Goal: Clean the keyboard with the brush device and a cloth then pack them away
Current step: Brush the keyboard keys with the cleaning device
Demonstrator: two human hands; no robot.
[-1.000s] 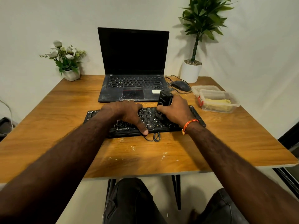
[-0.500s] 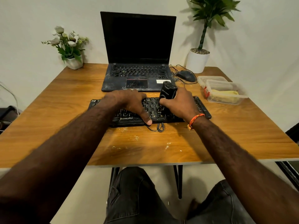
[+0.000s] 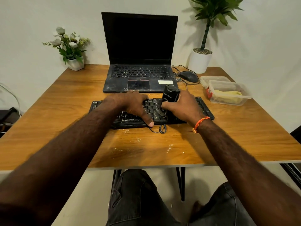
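A black keyboard [image 3: 204,108] lies across the middle of the wooden table [image 3: 65,115]. My right hand [image 3: 184,106] grips a black brush device [image 3: 170,95] and holds it upright, its lower end down on the keys right of centre. My left hand [image 3: 132,105] lies flat on the keyboard's left half, fingers spread, thumb at the front edge. A yellow cloth [image 3: 228,96] sits inside a clear plastic box [image 3: 244,98] at the right. The brush head is hidden by my hand.
An open dusty laptop [image 3: 140,51] stands behind the keyboard, a black mouse [image 3: 188,76] and cables to its right. A flower pot [image 3: 75,63] sits back left, a potted plant [image 3: 200,61] back right. White crumbs [image 3: 138,140] and a cord loop [image 3: 161,128] lie before the keyboard.
Only the camera shifted, tilting down and then slightly back up. Both hands stay on the keyboard, the brush device in the same spot.
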